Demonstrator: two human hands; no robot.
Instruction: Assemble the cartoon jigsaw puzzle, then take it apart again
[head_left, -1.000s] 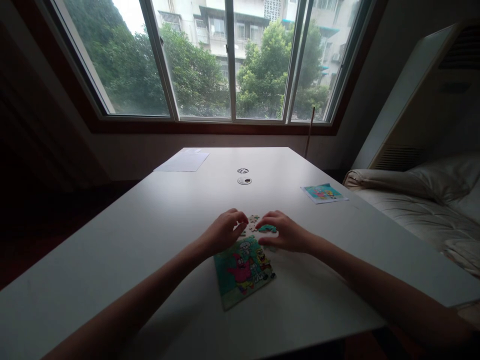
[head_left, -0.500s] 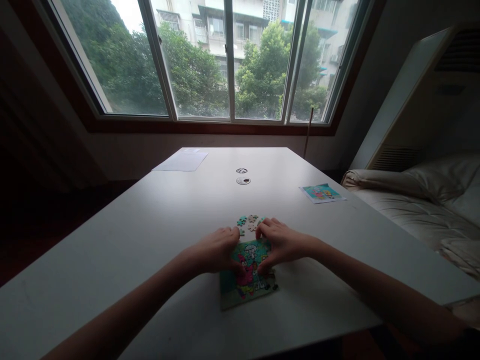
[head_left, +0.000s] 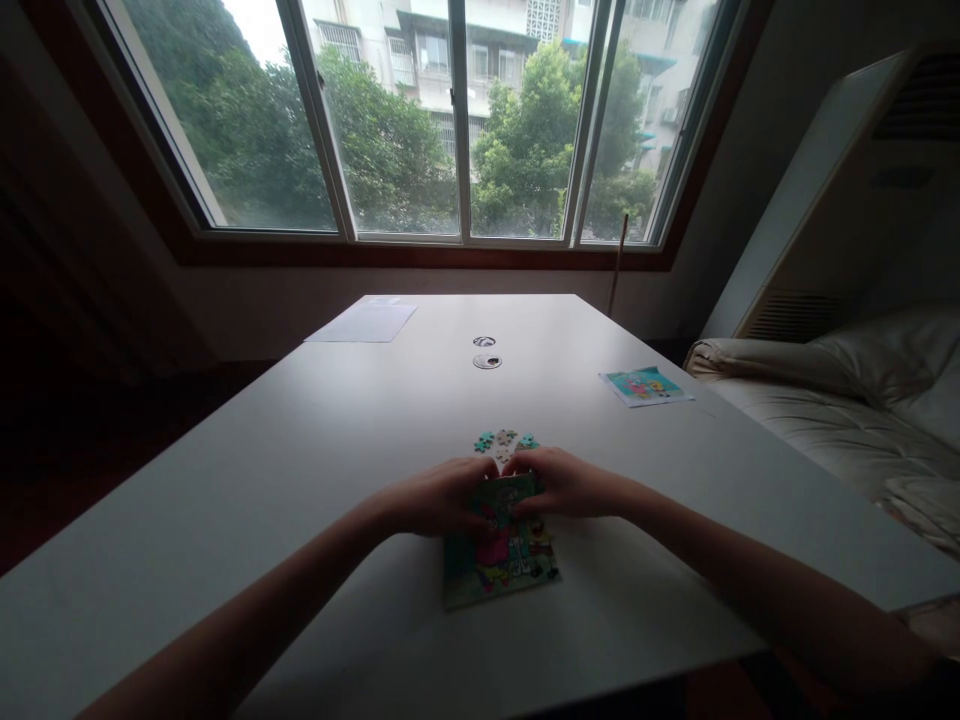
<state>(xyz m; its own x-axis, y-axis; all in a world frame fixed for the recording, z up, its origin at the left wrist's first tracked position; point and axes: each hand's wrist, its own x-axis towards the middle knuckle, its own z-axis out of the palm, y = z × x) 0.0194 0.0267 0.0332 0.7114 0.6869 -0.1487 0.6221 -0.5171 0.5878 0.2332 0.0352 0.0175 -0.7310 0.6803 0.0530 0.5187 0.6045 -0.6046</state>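
A partly or wholly assembled jigsaw puzzle (head_left: 502, 570) with colourful cartoon figures lies in front of me at the near side of the table. My left hand (head_left: 448, 497) grips its far left part, thumb on the picture and fingers over the far edge. On the far right part, my right hand (head_left: 559, 483) has the same kind of hold, and the fingertips of both hands nearly meet at the far edge. Just beyond them are several loose puzzle pieces (head_left: 505, 437), some teal and some plain beige. My hands cover part of the picture.
The white table (head_left: 300, 440) stretches toward the window. A small cartoon picture sheet (head_left: 647, 386) lies at the right, white paper (head_left: 364, 321) at the far left. Two round inserts (head_left: 487, 361) sit in the tabletop's middle. A pale sofa (head_left: 795, 400) stands on the right.
My hands have drawn closer together along the puzzle's far edge. The puzzle has shifted slightly away from me, and its surface looks darker. The loose teal piece at the right is less covered.
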